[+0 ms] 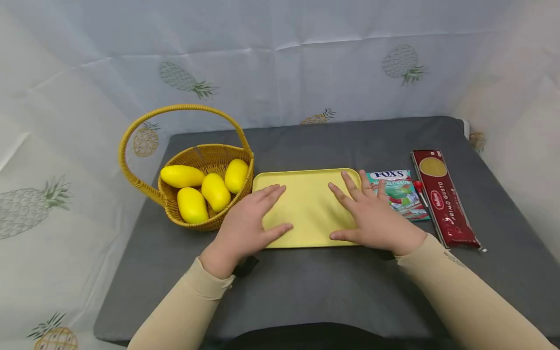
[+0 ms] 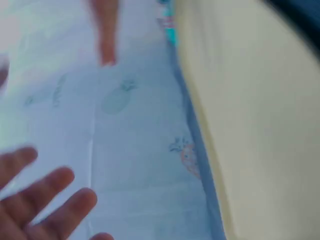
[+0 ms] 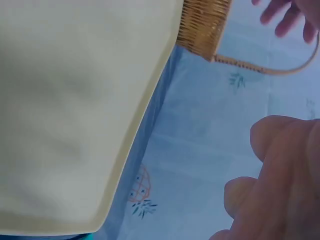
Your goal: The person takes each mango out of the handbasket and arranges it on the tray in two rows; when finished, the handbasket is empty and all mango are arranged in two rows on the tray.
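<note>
A pale yellow tray (image 1: 308, 206) lies in the middle of the table, with nothing on it. My left hand (image 1: 251, 218) is over its left end, fingers extended and thumb apart. Over the right end is my right hand (image 1: 372, 211), its fingers spread wide and holding nothing. Both wrist views show the bare face of the tray (image 2: 260, 130) beside the fingers. Left of the tray stands a wicker basket (image 1: 170, 218) with a tall arched handle. Several yellow mangoes (image 1: 192, 205) sit inside it.
Right of the tray is a Fox's candy bag (image 1: 398, 194), partly behind my right fingers. A red lollipop (image 1: 419, 187) lies between it and a dark red spaghetti pack (image 1: 446, 199). Pineapple-print cloth (image 1: 280, 73) hangs behind and beside the grey table (image 1: 302, 291).
</note>
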### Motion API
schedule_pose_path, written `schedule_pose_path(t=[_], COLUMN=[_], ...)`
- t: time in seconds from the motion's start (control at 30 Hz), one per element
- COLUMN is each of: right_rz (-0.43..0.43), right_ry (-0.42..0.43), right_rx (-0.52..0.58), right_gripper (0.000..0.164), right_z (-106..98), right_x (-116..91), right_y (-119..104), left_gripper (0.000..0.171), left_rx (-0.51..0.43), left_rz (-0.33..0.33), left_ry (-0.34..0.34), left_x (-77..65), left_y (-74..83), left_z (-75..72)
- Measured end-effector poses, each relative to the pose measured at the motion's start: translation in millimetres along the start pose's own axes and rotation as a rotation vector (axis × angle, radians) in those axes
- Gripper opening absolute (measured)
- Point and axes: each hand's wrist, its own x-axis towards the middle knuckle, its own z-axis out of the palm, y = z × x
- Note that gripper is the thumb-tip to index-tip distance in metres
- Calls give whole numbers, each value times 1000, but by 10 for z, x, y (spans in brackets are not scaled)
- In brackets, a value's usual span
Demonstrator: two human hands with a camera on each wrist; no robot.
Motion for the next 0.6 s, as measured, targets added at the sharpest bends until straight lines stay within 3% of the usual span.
schedule_pose_path(t=[0.13, 0.23, 0.43, 0.6], right_rz=[46, 87, 150, 180], right_ry=[1, -8, -34, -33], right_rx=[71, 92, 111, 107], right_gripper=[112, 112, 117, 120], right_z=[28, 113, 325, 441], right_x=[-109, -193, -335, -380], right_y=[125, 237, 393, 431], left_gripper=[55, 48, 54, 62], left_rx=[-412, -639, -953, -1170], left_rz=[-224, -413, -624, -815], left_ry=[173, 245, 276, 215], left_x=[33, 103, 300, 442], left_y=[-114, -268, -653, -903], left_z=[-226, -425, -688, -744])
